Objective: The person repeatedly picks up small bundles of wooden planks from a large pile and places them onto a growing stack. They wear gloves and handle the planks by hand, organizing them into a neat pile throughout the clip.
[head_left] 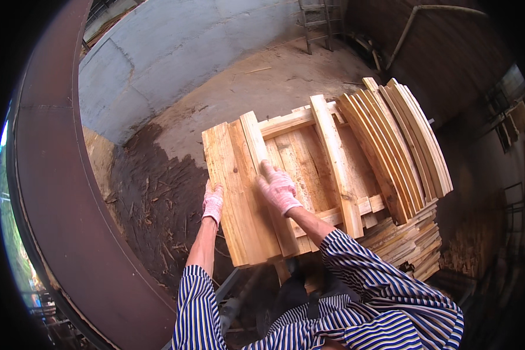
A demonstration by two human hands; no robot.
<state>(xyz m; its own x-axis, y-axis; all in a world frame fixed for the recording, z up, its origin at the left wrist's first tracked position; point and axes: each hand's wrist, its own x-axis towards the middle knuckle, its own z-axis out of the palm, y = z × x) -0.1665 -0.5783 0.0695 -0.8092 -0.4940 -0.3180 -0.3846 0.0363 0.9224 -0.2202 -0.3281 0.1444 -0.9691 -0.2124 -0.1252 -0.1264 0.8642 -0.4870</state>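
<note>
Dirt floor [175,192] and a grey wall [175,52] lie behind a big stack of wooden boards [297,169]. Its lower part is hidden by striped sleeves. Both hands wear pink gloves: left hand [212,202] grips the stack's left edge, right hand [278,188] lies flat and open on a narrow slat [261,157]. Curved boards [402,140] lean at the right (dark there, hard to see). Rusty metal [58,175] curves along the left.

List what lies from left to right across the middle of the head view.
Curved rusty brown metal beam → dark sawdust-strewn ground → left hand in a pink knit glove → flat pale wooden boards → right hand in a pink knit glove → upright pale plank → leaning row of thin wooden slats.
</note>
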